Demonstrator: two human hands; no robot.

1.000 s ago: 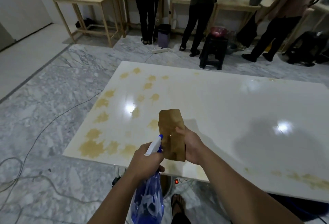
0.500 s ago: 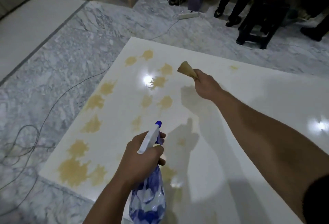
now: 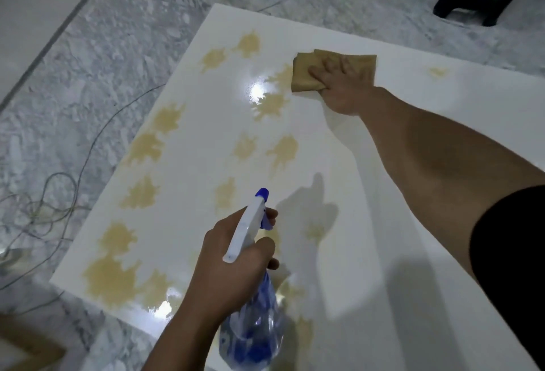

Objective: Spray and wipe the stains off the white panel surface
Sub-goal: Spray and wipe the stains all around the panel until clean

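The right hand (image 3: 343, 87) presses one tan folded cloth (image 3: 306, 72) flat, fingers straight, on the far part of one shiny white panel (image 3: 398, 193). The left hand (image 3: 233, 264) grips one blue-and-white spray bottle (image 3: 250, 326), fingers curled round it. Many yellow-brown stains (image 3: 147, 146) dot the panel.

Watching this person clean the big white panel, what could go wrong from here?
The brown cloth under the right hand may smear the wet yellowish stains beside it instead of lifting them. The spray bottle in the left hand hangs above the white panel and could drip. Loose cables on the floor might trip someone.
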